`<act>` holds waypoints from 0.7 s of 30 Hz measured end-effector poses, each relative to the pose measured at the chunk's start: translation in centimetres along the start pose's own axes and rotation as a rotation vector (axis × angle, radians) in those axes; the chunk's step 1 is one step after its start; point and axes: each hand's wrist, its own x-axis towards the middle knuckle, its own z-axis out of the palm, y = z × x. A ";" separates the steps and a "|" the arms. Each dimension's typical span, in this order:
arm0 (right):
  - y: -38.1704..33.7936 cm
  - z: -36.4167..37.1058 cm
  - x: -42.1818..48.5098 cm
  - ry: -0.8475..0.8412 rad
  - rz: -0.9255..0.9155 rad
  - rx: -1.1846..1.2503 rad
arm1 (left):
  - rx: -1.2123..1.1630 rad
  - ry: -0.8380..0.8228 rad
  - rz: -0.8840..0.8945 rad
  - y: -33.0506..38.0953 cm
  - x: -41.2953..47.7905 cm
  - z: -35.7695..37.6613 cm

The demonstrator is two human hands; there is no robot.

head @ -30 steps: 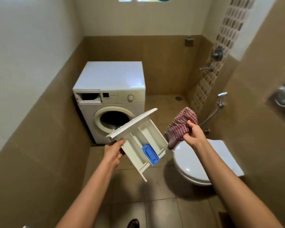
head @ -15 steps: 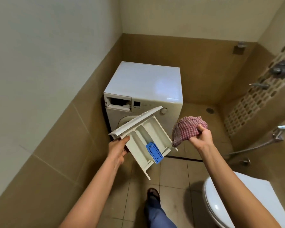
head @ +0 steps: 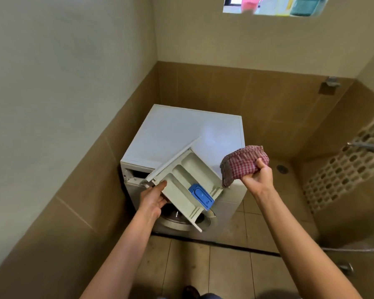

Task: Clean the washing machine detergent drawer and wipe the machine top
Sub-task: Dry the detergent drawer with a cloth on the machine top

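The detergent drawer [head: 188, 182] hangs tilted before the washing machine [head: 188, 134], left hand [head: 152, 199] gripping its front end, right hand [head: 257, 176] clutching the checked cloth [head: 242, 162].

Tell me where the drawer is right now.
Head view, centre: the drawer is out of the washer, held tilted in front of it by the left hand, left of the cloth in the right hand.

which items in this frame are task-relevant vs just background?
In the job:
- detergent drawer, out of the machine, held by the left hand
- checked cloth, bunched in the right hand
- washing machine, with its empty drawer slot and bare top

Just there:
- wall tap
- floor drain
- window
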 end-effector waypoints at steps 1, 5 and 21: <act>0.0 0.8 1.0 -0.008 -0.001 0.002 | -0.010 0.004 -0.013 0.6 1.0 0.7; 0.1 3.1 5.0 -0.004 -0.009 0.016 | -0.031 -0.011 -0.074 2.8 5.4 3.0; 3.7 8.5 15.5 0.186 -0.255 0.045 | 0.069 -0.039 -0.177 10.2 20.7 7.5</act>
